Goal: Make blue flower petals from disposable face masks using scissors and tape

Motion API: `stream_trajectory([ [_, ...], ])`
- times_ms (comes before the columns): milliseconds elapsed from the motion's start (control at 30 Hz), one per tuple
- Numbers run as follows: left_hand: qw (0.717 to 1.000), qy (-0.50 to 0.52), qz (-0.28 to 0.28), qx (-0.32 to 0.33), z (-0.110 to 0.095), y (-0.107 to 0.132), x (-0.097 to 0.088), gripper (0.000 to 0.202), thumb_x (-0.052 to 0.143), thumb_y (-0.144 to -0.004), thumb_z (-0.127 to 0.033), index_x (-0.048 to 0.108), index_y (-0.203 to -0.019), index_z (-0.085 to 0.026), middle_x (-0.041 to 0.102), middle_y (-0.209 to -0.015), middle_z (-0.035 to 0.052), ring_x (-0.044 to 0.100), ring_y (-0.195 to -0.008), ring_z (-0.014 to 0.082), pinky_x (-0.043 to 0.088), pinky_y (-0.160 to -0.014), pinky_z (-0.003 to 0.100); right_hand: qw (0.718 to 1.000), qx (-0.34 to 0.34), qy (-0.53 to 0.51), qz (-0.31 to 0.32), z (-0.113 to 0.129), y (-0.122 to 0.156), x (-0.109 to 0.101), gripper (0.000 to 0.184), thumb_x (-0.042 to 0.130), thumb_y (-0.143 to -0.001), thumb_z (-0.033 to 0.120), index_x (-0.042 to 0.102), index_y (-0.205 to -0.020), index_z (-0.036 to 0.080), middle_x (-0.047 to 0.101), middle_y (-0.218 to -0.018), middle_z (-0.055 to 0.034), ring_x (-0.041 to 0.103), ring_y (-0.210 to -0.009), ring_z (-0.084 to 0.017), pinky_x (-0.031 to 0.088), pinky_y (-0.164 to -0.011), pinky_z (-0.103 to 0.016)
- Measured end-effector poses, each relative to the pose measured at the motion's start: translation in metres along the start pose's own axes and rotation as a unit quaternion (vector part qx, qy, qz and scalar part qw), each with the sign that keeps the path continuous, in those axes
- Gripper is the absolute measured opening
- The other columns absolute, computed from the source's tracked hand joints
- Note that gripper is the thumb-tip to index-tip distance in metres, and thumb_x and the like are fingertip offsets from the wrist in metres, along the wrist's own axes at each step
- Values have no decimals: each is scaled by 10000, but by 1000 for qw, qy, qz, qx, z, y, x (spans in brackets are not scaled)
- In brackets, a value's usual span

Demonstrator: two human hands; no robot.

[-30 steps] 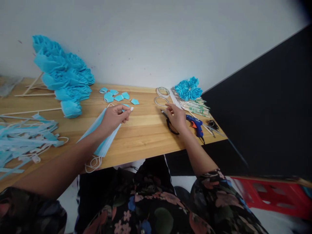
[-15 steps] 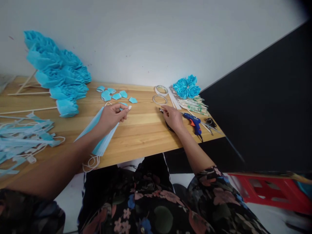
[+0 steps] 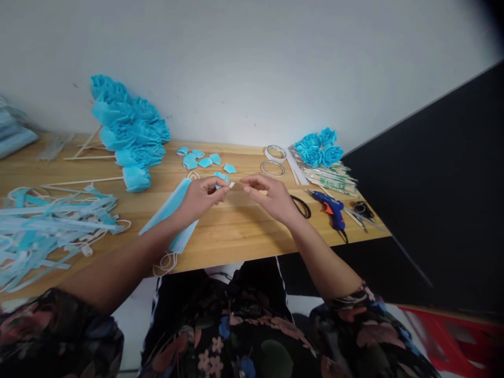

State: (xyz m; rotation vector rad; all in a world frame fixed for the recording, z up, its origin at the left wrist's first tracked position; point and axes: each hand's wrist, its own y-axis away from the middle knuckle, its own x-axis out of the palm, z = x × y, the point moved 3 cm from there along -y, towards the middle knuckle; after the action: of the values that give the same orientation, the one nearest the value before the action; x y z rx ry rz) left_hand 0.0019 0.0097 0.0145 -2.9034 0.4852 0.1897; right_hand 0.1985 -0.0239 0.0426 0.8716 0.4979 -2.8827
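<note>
My left hand point(image 3: 203, 198) is closed in a pinch on a small white piece point(image 3: 232, 185), whose kind I cannot make out. Facing it, a short gap away, my right hand point(image 3: 271, 197) has thumb and fingers apart with nothing visible between them. Under and beside my left forearm lies a stack of blue face masks point(image 3: 183, 239) with white ear loops. Cut blue fabric pieces point(image 3: 205, 162) are scattered just beyond the left hand. A black loop-shaped thing point(image 3: 302, 206), partly hidden by my right hand, rests on the table.
Blue fabric flowers on sticks point(image 3: 134, 126) stand at the left, behind a heap of mask strips point(image 3: 51, 226). To the right are tape rolls point(image 3: 272, 168), a blue flower cluster point(image 3: 319, 148), wrapped sticks point(image 3: 334, 178) and a blue glue gun point(image 3: 333, 207). The wooden table point(image 3: 240, 236) meets a wall.
My right hand has left the black loop and moved left, close to my left hand. The left hand still pinches the white piece. The view has turned slightly left.
</note>
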Motion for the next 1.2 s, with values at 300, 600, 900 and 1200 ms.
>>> stream_trajectory([
  [300, 1000, 3, 6, 28, 4, -1, 2, 221, 685, -802, -307, 779, -951, -174, 633, -580, -13, 537, -512, 97, 433, -518, 217, 995, 10, -95, -31, 7, -19, 16, 169, 690, -824, 364, 668, -778, 202, 670, -738, 16, 592, -677, -122, 473, -653, -260],
  [600, 994, 98, 46, 19, -6, 2, 1, 367, 700, -832, -352, 766, -1151, -183, 661, -643, -4, 549, -556, 99, 493, -574, 239, 988, -31, -138, -60, 5, -28, 11, 221, 718, -833, 427, 654, -815, 216, 649, -762, 13, 597, -728, -134, 517, -744, -293],
  [900, 996, 19, 71, 58, -10, 6, 0, 266, 618, -861, -326, 800, -1006, -198, 700, -685, 21, 574, -608, 117, 474, -598, 245, 951, 19, -307, -19, -9, -54, 7, 282, 620, -913, 528, 614, -1035, 275, 686, -909, -9, 659, -827, -147, 585, -737, -301],
  [1200, 996, -39, 51, 69, -4, 2, 0, 163, 607, -839, -293, 739, -835, -197, 696, -703, 16, 576, -632, 128, 434, -601, 250, 973, 12, -220, 66, -15, -48, 30, 585, 746, -816, 454, 548, -1334, 268, 661, -785, 34, 605, -665, -123, 528, -653, -272],
])
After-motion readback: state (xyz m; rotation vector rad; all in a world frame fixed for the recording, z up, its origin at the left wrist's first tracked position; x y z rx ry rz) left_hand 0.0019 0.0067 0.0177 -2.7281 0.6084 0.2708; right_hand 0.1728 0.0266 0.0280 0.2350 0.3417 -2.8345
